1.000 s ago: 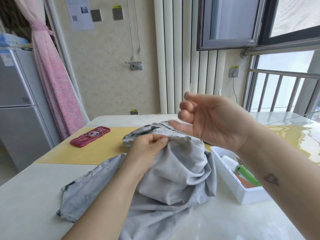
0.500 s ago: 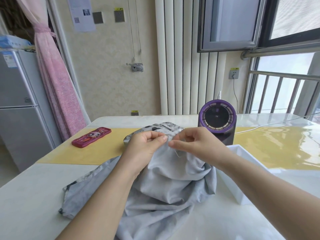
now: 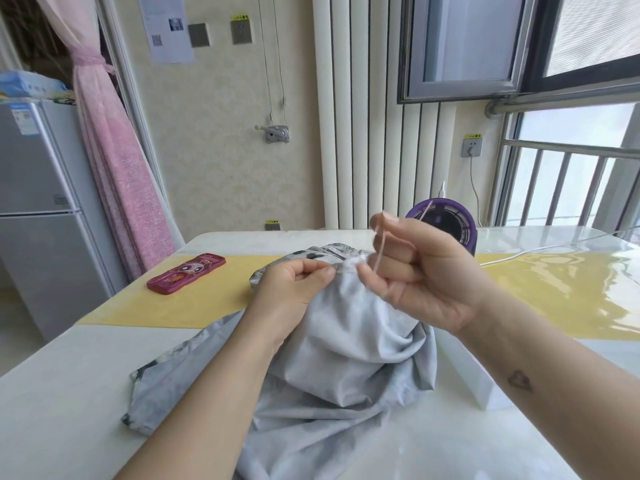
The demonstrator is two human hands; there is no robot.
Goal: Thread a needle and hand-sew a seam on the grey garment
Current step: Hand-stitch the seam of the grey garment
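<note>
The grey garment (image 3: 346, 368) lies bunched on the white table, its upper edge lifted. My left hand (image 3: 294, 289) pinches that lifted fabric edge at the seam. My right hand (image 3: 415, 275) is raised just right of it, palm toward me, fingers curled and pinching the needle end. A pale thread (image 3: 379, 249) runs from the fabric edge up past my right fingers. The needle itself is too thin to make out.
A white box (image 3: 481, 382) stands right of the garment, partly behind my right forearm. A purple round fan (image 3: 446, 220) sits at the back with a white cable. A pink phone case (image 3: 186, 273) lies on the yellow mat (image 3: 207, 299) at left.
My right hand dropped from a raised position to the seam beside my left hand, then lifted again, drawing the thread upward. The left hand kept its pinch on the fabric.
</note>
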